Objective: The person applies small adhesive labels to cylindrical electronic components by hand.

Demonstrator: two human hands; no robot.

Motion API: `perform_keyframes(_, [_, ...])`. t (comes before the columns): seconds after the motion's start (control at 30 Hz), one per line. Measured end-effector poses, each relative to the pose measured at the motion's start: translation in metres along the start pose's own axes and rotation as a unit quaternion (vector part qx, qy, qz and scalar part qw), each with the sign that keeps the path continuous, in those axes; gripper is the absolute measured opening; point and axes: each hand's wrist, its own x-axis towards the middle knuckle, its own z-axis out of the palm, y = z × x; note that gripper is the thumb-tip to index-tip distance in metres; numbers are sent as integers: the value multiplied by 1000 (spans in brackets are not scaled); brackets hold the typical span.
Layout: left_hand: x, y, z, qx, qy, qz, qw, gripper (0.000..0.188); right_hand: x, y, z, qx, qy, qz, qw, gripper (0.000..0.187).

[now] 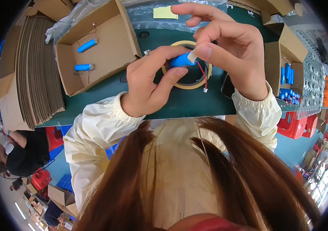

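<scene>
We hold a blue cylindrical cell (179,61) above a roll of tape (189,87), its near side pinched between the thumb and index finger of our left hand (148,81). At the cell's right end stands a short pale strip (192,56), and we nip its upper part with the thumb and index finger of our right hand (235,48), whose other fingers are lifted and spread apart. A red lead (203,74) hangs from that same end, down across the roll's opening, to a small white connector (205,90). Beneath our hands the roll lies flat on a dark green table (148,111); near our right wrist we see part of a dark, flat object (227,87), too covered to identify. To our left sits an open cardboard tray (106,42) with two more blue cells (87,45) lying apart in it, each with thin leads, and beyond it a stack of corrugated sheets (39,73). Ahead of us, clear plastic (144,13) bears a yellow paper slip (165,12). On our right, a smaller cardboard box (272,65) has grouped blue cells (287,74), beside clear ridged plastic (314,69). Past the table we find red stools (292,125) on the right and a person in black (29,154) on the left.
</scene>
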Motion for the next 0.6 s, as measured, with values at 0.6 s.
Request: perform_keyframes(0.6, [3, -6, 2, 28, 9, 44, 999, 20, 20, 26, 2, -17, -57, -393, 917, 4])
